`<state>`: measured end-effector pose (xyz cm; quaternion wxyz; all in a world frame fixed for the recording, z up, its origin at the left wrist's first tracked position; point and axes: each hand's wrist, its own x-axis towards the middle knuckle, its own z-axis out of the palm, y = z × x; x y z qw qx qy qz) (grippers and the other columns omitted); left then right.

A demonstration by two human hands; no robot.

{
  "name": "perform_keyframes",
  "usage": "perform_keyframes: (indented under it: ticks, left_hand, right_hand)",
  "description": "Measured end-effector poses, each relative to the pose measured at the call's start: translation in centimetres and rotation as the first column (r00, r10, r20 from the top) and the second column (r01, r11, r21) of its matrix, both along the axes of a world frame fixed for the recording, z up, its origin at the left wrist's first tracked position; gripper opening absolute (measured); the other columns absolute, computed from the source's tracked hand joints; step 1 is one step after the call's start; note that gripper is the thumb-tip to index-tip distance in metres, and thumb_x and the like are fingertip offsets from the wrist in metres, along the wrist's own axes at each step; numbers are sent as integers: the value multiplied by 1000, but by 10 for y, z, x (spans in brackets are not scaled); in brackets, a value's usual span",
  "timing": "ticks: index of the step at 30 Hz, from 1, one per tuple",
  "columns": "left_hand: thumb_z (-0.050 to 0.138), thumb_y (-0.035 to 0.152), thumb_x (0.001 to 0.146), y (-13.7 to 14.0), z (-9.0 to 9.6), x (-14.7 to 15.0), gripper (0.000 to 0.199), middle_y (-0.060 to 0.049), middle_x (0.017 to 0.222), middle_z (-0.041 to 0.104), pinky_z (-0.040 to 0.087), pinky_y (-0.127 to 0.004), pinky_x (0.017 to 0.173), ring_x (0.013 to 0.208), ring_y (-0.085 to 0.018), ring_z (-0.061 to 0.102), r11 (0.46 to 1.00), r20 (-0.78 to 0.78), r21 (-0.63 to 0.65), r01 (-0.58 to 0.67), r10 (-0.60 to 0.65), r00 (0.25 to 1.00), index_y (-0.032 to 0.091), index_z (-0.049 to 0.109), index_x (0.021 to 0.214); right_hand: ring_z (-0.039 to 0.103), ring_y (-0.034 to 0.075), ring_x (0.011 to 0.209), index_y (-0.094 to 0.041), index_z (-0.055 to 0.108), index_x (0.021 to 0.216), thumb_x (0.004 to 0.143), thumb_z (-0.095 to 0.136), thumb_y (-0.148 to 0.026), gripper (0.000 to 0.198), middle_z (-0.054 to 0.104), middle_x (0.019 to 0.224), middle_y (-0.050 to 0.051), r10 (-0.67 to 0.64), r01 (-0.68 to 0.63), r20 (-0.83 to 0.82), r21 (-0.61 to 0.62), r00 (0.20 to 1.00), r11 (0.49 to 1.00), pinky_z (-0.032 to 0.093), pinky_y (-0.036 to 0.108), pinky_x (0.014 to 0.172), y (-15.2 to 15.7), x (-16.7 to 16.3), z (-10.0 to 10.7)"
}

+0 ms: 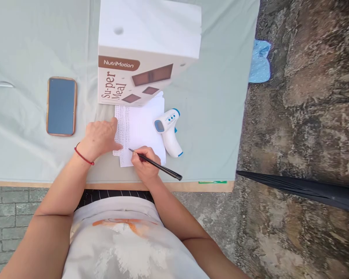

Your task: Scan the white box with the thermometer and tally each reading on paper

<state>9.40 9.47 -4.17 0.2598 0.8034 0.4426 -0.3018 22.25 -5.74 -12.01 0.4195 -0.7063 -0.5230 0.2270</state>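
Note:
My right hand grips a black pen with its tip on a white sheet of paper near the table's front edge. My left hand, a red string around its wrist, lies flat on the sheet's left side, over a column of small writing. A white and blue infrared thermometer lies on the paper's right edge, close to my right hand.
A white and brown carton marked "NutriMotion Su-per Meal" stands just behind the paper. A phone in a brown case lies to the left on the pale green tablecloth. A black folded umbrella and stony ground lie right.

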Motion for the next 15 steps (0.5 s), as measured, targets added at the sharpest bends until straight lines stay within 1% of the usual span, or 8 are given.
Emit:
perform_keyframes:
  ticks: [7,11,15]
  left_hand:
    - [70,55,82,0,0,0,62,-15,104,72,51,-37,78,97,-33,71,1000,6,10,5,-5,1000,14,50,124]
    - [70,55,83,0,1,0,62,-15,104,72,51,-38,77,98,-34,71,1000,13,2,8,-8,1000,13,50,125]
    - [70,55,83,0,1,0,63,-15,105,72,51,-37,79,99,-33,70,1000,11,-2,1,-1,1000,14,49,126]
  right_hand:
    - [50,11,50,-24,55,75,80,56,-15,10,57,60,-6,9,-9,3,61,1000,998,41,25,50,1,0,1]
    - [49,10,49,-24,56,76,80,57,-13,12,56,60,-7,-31,32,-9,105,999,994,39,24,48,0,-2,0]
    - [49,10,49,-24,56,77,80,57,-12,12,56,61,-7,-45,44,-1,107,999,993,39,24,49,0,-2,-1]
